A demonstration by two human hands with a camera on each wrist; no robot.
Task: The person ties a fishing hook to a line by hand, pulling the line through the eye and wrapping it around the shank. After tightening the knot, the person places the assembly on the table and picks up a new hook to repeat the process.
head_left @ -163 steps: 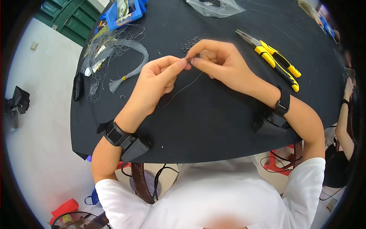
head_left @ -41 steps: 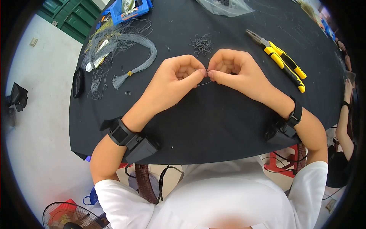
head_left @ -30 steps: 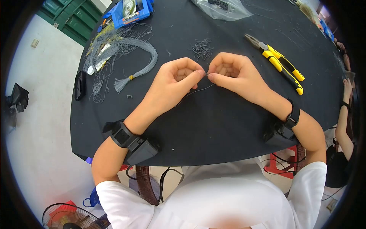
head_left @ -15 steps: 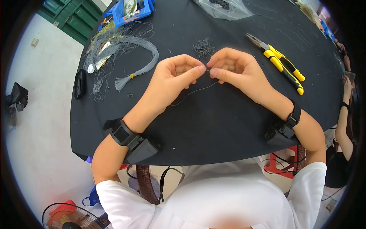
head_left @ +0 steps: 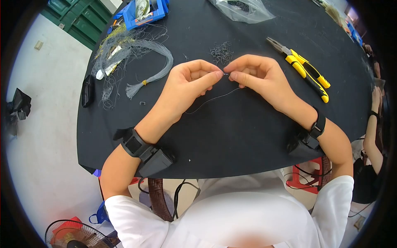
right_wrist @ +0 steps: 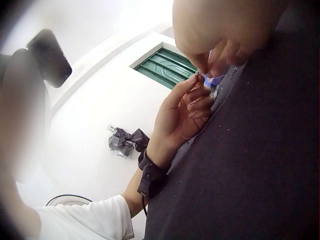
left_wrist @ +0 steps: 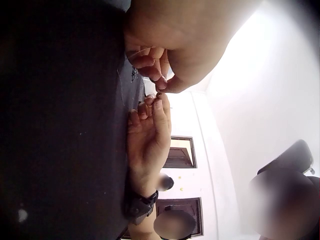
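In the head view, my left hand [head_left: 188, 84] and right hand [head_left: 262, 78] meet fingertip to fingertip over the black table. Thumb and forefinger of the left pinch a tiny dark fish hook [head_left: 226, 74], mostly covered by the fingers. On its other side the right fingertips pinch fishing line at the hook. A thin tail of that fishing line [head_left: 213, 99] curves from under the right fingers down toward the left palm. Both wrist views show the pinching tips close together; the hook is too small there for detail. Just beyond lies a pile of dark hooks [head_left: 221, 53].
Yellow-and-black pliers [head_left: 305, 68] lie at the right. A tied hank of grey line [head_left: 161, 62] and tangled strands are at the left, near a blue box [head_left: 149, 20] and black case [head_left: 87, 91]. A clear plastic bag [head_left: 244, 11] lies at the back.
Both hands have come toward me and slightly right since the oldest frame, uncovering the hook pile. Lately the fingertips have parted slightly, and more of the line's tail shows below them.
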